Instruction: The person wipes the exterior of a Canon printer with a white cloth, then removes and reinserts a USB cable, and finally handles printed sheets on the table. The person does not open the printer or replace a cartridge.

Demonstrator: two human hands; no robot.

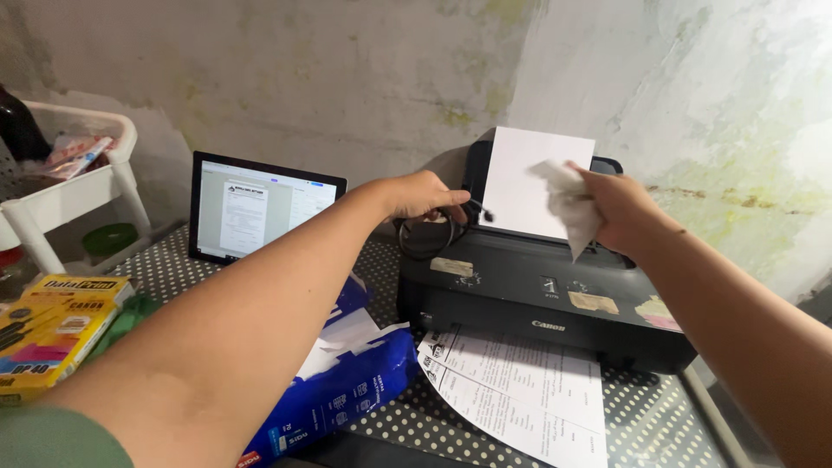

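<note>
Hands over a boxy matte-black printer (537, 299) at centre, right hand (620, 208) clutching a crumpled white cloth (568, 201) against smooth upright paper (529, 178), left hand (425, 195) curled on the printer's far-left edge beside a looped black cable (429, 236), printed sheets (520, 390) fanned near, on dotted tablecloth (659, 420).

Both hands crowd the printer's (537, 295) rear feed: left hand (425, 195) at the black cable loop (426, 236), right hand (620, 208) with crumpled paper (568, 201) against the upright blank sheet (530, 182). Wall directly behind, no room there. Front exit blocked by printed pages (520, 390). Left of printer: open blue paper ream (347, 373), tablet (251, 208), white rack (78, 186). Free dotted tabletop (659, 425) only at front right
</note>
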